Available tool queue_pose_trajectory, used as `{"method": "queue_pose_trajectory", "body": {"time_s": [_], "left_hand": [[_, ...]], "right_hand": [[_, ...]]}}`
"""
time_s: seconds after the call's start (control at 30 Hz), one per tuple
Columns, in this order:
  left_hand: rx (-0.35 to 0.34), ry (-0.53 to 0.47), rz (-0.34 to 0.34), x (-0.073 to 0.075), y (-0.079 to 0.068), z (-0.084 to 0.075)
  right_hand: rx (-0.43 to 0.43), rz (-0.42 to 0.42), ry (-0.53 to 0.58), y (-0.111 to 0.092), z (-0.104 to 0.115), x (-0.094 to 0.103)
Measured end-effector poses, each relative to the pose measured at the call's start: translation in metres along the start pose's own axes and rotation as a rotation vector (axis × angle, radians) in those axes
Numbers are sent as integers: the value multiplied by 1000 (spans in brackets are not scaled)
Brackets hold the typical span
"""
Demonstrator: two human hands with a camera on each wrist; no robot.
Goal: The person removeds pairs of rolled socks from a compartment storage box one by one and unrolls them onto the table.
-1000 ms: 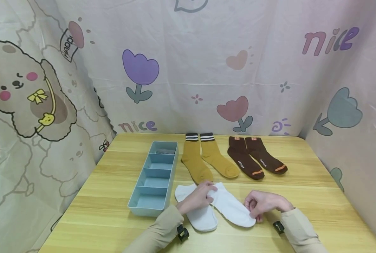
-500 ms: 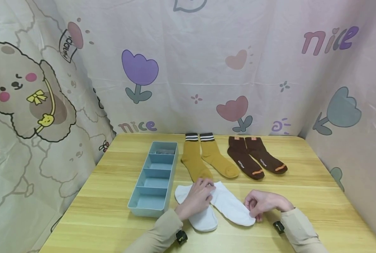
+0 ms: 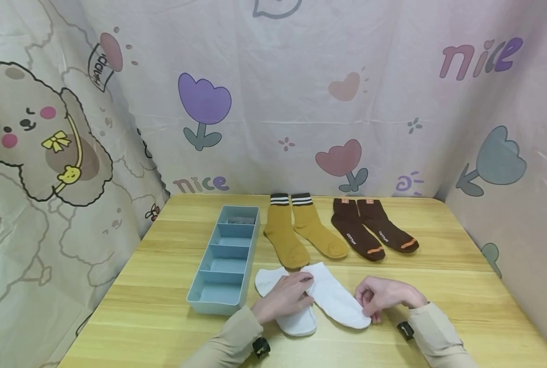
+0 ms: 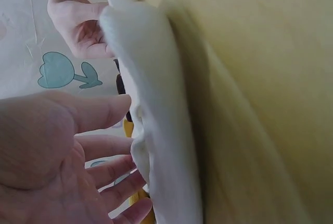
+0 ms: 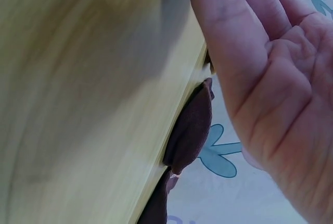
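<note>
Two white socks lie flat side by side near the front of the table. My right hand [image 3: 388, 295] pinches the toe of the right white sock [image 3: 340, 300] between thumb and fingers. Over the left white sock [image 3: 298, 324] lies my left hand [image 3: 282, 297], covering its middle, with fingertips at the cuff end of the right one. In the left wrist view the left hand's fingers [image 4: 106, 146] are spread and nearly straight, tips against the white fabric [image 4: 156, 104]. The right wrist view shows the palm [image 5: 281, 99], but the pinched toe is hidden there.
A blue-grey organizer box [image 3: 204, 296] with several compartments stands left of the socks, a small dark item [image 3: 240, 221] in its far compartment. Behind lie yellow socks [image 3: 282, 230] with striped cuffs and brown socks [image 3: 358, 235]. A patterned cloth [image 3: 273, 153] hangs behind the wooden table [image 3: 131, 306].
My left hand has drawn slightly back toward the body and its fingers lie lower. The right white sock's cuff end has shifted a little. The right hand stays at the toe.
</note>
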State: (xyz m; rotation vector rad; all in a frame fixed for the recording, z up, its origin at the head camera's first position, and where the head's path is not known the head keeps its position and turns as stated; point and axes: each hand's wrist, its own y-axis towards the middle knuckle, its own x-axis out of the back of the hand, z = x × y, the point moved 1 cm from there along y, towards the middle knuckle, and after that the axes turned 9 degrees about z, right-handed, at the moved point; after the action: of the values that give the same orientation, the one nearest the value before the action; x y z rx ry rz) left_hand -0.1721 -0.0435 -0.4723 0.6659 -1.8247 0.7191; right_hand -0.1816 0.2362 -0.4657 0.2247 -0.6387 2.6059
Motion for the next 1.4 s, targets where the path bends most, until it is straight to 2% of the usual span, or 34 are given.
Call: {"method": "queue_pose_trajectory", "body": {"time_s": [0.17,0.37,0.6,0.7,0.8,0.97,1.1,1.3,1.4], "left_hand": [[15,-24,15,0,-1,0],[22,-58,25,1,-3,-2],[11,-94,-3,11,-9,-4],[1,-142,-23,18,-13,-2],[2,-210,-44,26,-18,1],[20,-357,-90,42,-30,6],[22,-428,-137,53,-40,14],[77,-502,-188,72,-58,28],[105,-494,-242,81,-64,37]], "right_hand": [[5,-7,3,-1,-1,1],[20,-84,-35,-2,-1,4],[26,-134,-75,-3,1,6],[48,-150,-84,-2,2,8],[106,-170,-108,-1,3,11],[204,-237,-229,2,6,15],[254,-293,-301,4,9,17],[287,-317,-279,6,17,21],[287,-321,-260,7,21,23]]}}
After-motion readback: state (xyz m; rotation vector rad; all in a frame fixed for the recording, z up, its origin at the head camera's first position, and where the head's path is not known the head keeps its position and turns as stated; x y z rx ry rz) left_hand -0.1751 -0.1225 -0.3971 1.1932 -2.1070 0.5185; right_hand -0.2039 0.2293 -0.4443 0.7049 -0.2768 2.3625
